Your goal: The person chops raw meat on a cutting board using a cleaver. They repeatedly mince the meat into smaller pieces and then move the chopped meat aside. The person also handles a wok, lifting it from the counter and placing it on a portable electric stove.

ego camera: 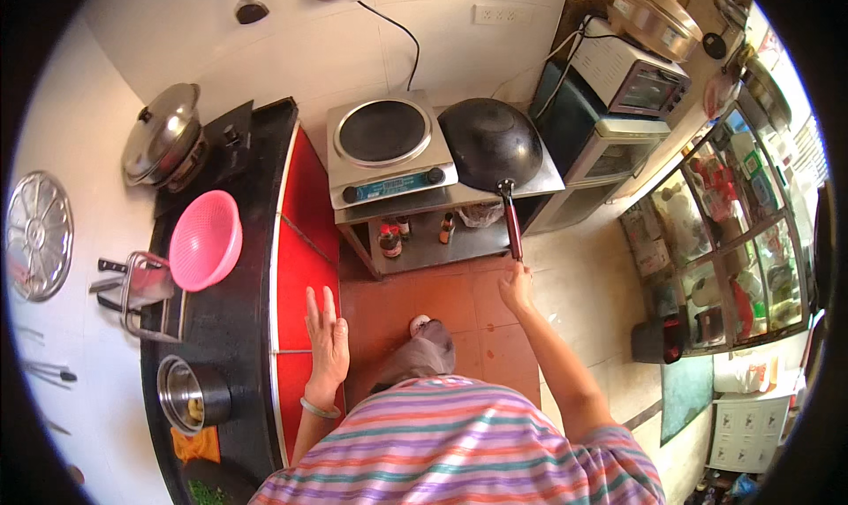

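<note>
My right hand is closed around the end of the dark red handle of a black wok. The wok rests on a steel stand, beside a steel electric hot plate with a round black top and two knobs. Whether its hollow side faces up, I cannot tell for sure. My left hand is raised with fingers extended and nothing in it, beside the red cabinet front. A bracelet circles that wrist.
On the black counter at left are a lidded steel pot, a pink colander, a knife rack and a steel pot. Bottles stand on the stand's lower shelf. A toaster oven and a glass-doored cabinet are at right.
</note>
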{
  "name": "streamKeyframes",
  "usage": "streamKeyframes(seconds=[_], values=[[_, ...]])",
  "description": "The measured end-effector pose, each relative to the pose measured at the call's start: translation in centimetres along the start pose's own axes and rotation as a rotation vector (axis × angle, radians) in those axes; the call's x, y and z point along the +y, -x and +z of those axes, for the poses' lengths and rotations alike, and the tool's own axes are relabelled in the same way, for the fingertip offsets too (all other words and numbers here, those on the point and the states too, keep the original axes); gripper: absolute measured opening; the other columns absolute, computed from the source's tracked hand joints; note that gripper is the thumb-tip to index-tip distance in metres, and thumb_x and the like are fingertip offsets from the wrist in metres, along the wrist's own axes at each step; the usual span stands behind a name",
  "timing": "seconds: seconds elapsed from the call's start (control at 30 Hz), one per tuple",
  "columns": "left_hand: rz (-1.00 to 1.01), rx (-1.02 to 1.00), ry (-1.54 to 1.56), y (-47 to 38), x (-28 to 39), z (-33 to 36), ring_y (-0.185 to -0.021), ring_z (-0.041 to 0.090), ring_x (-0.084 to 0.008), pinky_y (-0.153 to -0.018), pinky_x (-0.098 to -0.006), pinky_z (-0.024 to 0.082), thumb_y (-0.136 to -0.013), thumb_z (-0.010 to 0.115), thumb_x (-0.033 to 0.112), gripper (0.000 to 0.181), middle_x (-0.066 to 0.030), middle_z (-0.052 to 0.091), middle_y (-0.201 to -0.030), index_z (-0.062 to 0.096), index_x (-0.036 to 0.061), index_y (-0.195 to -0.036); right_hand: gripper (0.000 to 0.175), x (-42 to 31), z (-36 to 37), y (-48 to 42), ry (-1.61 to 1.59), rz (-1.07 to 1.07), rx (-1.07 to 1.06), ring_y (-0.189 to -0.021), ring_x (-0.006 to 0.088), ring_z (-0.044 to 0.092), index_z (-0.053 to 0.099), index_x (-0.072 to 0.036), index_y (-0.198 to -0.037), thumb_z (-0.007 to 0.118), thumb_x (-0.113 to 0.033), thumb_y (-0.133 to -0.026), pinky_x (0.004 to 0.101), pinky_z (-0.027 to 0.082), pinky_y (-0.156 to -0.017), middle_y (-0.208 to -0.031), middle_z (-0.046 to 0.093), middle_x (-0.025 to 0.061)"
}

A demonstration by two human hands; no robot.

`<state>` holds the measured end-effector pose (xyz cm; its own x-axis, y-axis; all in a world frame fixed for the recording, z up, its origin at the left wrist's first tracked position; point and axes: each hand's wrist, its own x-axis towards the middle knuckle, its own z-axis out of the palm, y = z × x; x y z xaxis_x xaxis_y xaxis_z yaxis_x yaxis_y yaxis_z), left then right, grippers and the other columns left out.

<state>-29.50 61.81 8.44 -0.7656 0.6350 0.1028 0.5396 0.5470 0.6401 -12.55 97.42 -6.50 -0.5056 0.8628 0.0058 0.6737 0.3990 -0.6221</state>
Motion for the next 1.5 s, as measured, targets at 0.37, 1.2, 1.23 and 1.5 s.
streamKeyframes(seconds=[0.37,1.2,1.23,1.5], values=[[-0.048,-0.011,0.064,-13.6,2.2,0.1,-0.146,0.014,-0.0398,-0.117,-0.0454,0.021,-0.098,0.047,0.01,0.06,-0.0242,0.007,-0.158,0.021,0.0022,-0.151,0.052,0.3,5.2,-22.0,0.226,0.402,-0.12,-0.108,0.0381,0.061,0.055,-0.001,-0.113,0.074,-0.028,-0.072,0.0468,0.047,-0.094,-0.11,0.063,0.0232],[0.051,-0.817,0.908,-23.0,24.6,26.0,-0.122,0.054,-0.023,-0.102,-0.0351,0.043,-0.095,0.061,0.016,0.038,-0.0134,0.058,-0.13,0.055,0.0012,-0.129,0.006,1.6,-27.4,-27.2,-0.64,0.222,-0.989,-0.039,0.0161,0.048,0.05,-0.001,-0.075,0.055,-0.002,-0.072,0.0286,0.038,-0.039,-0.052,0.049,0.0068],[-0.113,-0.965,1.097,-23.6,25.4,27.1,-0.125,0.051,-0.0218,-0.104,-0.0361,0.041,-0.095,0.063,0.023,0.05,-0.0122,0.055,-0.134,0.048,0.0018,-0.137,0.01,0.6,-27.6,-27.2,-0.687,0.301,-1.065,-0.039,0.0163,0.048,0.05,-0.001,-0.077,0.055,-0.001,-0.07,0.0289,0.037,-0.038,-0.052,0.048,0.0075],[-0.115,-0.392,1.835,-28.3,31.7,22.7,-0.132,0.043,-0.0299,-0.112,-0.0462,0.032,-0.088,0.051,0.067,0.085,-0.0136,0.05,-0.138,0.031,0.0098,-0.148,0.009,-9.3,-21.5,-26.5,-1.42,0.298,-1.874,-0.04,0.0119,0.044,0.047,-0.007,-0.077,0.054,-0.011,-0.08,0.0264,0.034,-0.04,-0.055,0.044,0.0007]])
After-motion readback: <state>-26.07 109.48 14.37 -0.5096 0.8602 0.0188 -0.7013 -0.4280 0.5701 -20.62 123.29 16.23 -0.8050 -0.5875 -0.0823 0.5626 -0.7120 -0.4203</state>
